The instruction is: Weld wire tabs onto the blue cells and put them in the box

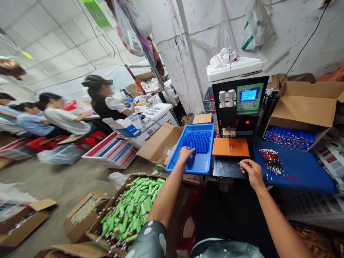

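Beside left grip (186,154), perhaps touching: cylinders (199,140).

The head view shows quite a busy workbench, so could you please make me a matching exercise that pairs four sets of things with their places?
Things
1. Upright blue cylinders
2. Green cylindrical packs
3. Thin red and black leads
4. Flat orange plate

Places
A. On the dark-blue flat surface
B. Below the lit screen of the black boxy machine
C. In the blue plastic tray, by the left hand
D. Heaped in an open brown cardboard box

Pairs: 1-C, 2-D, 3-A, 4-B
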The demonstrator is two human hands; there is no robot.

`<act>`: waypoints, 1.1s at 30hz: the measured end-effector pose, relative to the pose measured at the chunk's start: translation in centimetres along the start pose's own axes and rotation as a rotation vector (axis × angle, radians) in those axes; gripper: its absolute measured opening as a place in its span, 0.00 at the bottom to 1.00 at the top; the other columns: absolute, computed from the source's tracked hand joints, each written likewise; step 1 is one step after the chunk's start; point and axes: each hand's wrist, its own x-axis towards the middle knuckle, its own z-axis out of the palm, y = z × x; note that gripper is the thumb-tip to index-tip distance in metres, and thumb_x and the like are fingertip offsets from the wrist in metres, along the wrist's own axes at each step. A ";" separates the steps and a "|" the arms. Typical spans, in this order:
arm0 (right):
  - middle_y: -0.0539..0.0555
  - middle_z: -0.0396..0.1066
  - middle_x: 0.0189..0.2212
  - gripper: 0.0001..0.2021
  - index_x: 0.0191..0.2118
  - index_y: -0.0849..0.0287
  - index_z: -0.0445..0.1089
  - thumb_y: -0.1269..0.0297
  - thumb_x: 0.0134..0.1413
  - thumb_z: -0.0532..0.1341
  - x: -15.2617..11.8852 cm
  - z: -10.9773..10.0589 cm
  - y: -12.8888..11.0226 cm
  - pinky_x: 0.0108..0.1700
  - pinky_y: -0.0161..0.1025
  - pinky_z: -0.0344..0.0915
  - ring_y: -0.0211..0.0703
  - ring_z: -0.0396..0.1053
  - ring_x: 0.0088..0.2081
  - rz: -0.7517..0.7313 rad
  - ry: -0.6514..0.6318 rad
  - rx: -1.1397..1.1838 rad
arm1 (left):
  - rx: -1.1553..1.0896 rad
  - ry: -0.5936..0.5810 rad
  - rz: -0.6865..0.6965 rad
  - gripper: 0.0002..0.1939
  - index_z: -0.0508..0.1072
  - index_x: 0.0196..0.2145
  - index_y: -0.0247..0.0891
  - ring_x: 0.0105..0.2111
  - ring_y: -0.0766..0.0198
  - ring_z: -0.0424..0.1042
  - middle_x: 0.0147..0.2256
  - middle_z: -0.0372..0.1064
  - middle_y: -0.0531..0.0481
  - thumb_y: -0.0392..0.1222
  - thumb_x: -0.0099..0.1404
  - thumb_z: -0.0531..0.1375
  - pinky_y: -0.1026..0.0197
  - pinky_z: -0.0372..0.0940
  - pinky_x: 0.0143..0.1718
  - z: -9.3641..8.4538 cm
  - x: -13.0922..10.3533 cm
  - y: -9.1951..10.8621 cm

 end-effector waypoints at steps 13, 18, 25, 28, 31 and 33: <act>0.48 0.65 0.19 0.14 0.26 0.59 0.71 0.53 0.44 0.67 -0.7 -2.0 -0.2 0.23 0.35 0.56 0.36 0.59 0.21 -0.014 0.108 0.023 | -0.253 0.033 0.480 0.14 0.70 0.39 0.38 0.33 0.62 0.72 0.34 0.73 0.48 0.50 0.60 0.60 0.62 0.65 0.38 2.1 -5.2 8.7; 0.48 0.64 0.19 0.13 0.25 0.59 0.71 0.54 0.45 0.66 -0.5 -1.9 -0.9 0.23 0.34 0.56 0.36 0.59 0.22 -0.032 0.108 0.025 | -0.488 -0.271 0.532 0.12 0.71 0.36 0.36 0.29 0.64 0.72 0.29 0.72 0.50 0.48 0.59 0.62 0.62 0.65 0.35 7.6 -7.1 13.0; 0.48 0.64 0.19 0.12 0.25 0.58 0.71 0.54 0.45 0.66 0.0 -2.3 -0.8 0.23 0.35 0.56 0.36 0.59 0.21 -0.035 0.143 0.021 | -0.461 -0.289 0.516 0.10 0.68 0.23 0.37 0.22 0.67 0.63 0.20 0.63 0.55 0.43 0.55 0.64 0.63 0.60 0.25 10.1 -7.5 14.5; 0.47 0.63 0.18 0.12 0.25 0.59 0.70 0.54 0.44 0.66 0.9 -1.7 -1.1 0.23 0.34 0.54 0.35 0.57 0.20 -0.030 0.171 0.038 | -0.528 -0.315 0.499 0.08 0.72 0.29 0.36 0.26 0.65 0.68 0.24 0.69 0.52 0.42 0.54 0.64 0.62 0.64 0.30 10.5 -7.5 14.2; 0.47 0.63 0.18 0.12 0.25 0.59 0.69 0.55 0.44 0.66 2.8 -0.5 -1.9 0.22 0.33 0.54 0.35 0.58 0.21 -0.035 0.192 0.047 | -0.619 -0.335 0.490 0.10 0.72 0.34 0.35 0.30 0.63 0.71 0.29 0.72 0.49 0.43 0.55 0.64 0.60 0.66 0.35 11.1 -7.7 13.9; 0.48 0.64 0.19 0.12 0.25 0.59 0.69 0.55 0.43 0.65 4.3 0.5 -2.6 0.22 0.33 0.55 0.35 0.59 0.22 -0.041 0.189 0.041 | -0.677 -0.354 0.468 0.11 0.72 0.35 0.35 0.32 0.63 0.71 0.32 0.73 0.48 0.44 0.56 0.63 0.59 0.67 0.38 11.5 -7.8 13.7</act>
